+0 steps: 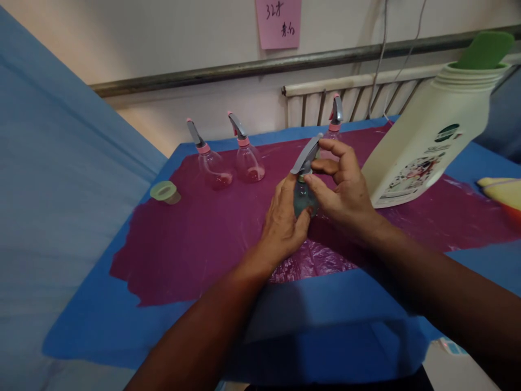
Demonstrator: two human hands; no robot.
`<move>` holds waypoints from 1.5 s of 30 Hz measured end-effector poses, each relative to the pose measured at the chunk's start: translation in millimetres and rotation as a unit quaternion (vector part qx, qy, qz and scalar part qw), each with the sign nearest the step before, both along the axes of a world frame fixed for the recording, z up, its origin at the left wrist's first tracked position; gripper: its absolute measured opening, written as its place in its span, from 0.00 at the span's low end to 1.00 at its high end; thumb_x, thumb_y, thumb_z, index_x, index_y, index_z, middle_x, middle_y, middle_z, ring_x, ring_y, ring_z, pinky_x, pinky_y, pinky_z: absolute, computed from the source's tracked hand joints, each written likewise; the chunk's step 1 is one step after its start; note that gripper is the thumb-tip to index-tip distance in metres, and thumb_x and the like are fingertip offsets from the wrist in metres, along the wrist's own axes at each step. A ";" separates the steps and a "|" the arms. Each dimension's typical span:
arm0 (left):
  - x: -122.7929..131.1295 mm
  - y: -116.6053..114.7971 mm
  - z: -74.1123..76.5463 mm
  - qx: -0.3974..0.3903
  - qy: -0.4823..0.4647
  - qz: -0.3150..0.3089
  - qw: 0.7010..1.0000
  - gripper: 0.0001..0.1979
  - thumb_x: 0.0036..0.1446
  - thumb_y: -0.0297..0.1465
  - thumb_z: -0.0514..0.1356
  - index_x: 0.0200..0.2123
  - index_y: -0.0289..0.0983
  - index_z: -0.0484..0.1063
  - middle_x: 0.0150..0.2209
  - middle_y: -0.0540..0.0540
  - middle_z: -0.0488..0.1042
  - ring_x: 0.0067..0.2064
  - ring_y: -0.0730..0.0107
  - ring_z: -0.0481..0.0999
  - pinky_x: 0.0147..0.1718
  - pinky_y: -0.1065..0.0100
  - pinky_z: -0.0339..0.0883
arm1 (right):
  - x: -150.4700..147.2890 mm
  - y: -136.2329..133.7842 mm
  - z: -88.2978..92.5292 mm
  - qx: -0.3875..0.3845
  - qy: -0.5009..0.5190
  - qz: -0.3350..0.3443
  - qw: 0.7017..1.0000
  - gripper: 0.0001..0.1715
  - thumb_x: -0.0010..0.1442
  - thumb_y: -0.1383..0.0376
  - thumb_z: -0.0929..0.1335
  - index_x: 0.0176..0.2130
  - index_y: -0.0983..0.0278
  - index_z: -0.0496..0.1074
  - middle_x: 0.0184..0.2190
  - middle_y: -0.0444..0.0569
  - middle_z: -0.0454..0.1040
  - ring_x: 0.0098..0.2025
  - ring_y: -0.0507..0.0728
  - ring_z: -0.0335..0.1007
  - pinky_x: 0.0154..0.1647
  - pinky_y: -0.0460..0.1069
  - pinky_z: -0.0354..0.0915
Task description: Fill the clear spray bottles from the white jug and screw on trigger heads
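Clamped the left grip [284, 217] around the body of a grey-headed spray bottle [304, 201] over the bench [97, 320]; pinched its collar and head in the right grip [345, 190]. Had 3 pink-collared bottles [249, 163] farther back.

There's room to the left, over the thin purple plastic sheet [183, 244] — the big pale-green plastic bottle [431, 130] blocks the right.

Greenish on the nearest bottle [302, 199], grey on its trigger head [306, 156], pink on collars [243, 142] of far bottles [249, 161], purple on the sheet [203, 233], blue on the worktop [101, 309].
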State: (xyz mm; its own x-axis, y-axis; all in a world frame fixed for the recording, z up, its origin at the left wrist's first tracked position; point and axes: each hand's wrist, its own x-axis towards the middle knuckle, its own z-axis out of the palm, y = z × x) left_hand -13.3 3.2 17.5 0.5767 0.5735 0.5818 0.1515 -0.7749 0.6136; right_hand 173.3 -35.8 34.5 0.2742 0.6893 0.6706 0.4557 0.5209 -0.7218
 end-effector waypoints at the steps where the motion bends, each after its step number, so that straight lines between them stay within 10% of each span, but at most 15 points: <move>1: -0.2 -0.3 0.2 -0.001 0.002 0.001 1.000 0.48 0.77 0.27 0.64 0.89 0.53 0.44 0.82 0.34 0.64 0.82 0.39 0.68 0.80 0.32 0.69 | 0.3 1.8 -0.4 0.005 -0.003 -0.010 1.000 0.40 0.73 0.58 0.79 0.76 0.48 0.65 0.56 0.50 0.84 0.59 0.67 0.87 0.70 0.72 0.82; 45: -0.8 1.0 1.4 0.005 0.012 -0.003 1.000 0.48 0.78 0.29 0.63 0.90 0.52 0.41 0.86 0.34 0.59 0.84 0.40 0.65 0.82 0.32 0.65 | -2.9 -0.2 -0.6 0.011 -0.027 -0.001 1.000 0.45 0.73 0.57 0.76 0.81 0.47 0.62 0.60 0.52 0.85 0.64 0.68 0.85 0.74 0.73 0.79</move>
State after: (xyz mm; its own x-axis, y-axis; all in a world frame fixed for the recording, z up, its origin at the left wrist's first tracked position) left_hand -14.1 4.2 18.8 0.5938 0.5643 0.5735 0.1615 -0.7819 0.6021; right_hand 170.4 -36.0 33.8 0.2387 0.6738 0.6994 0.4949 0.5352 -0.6845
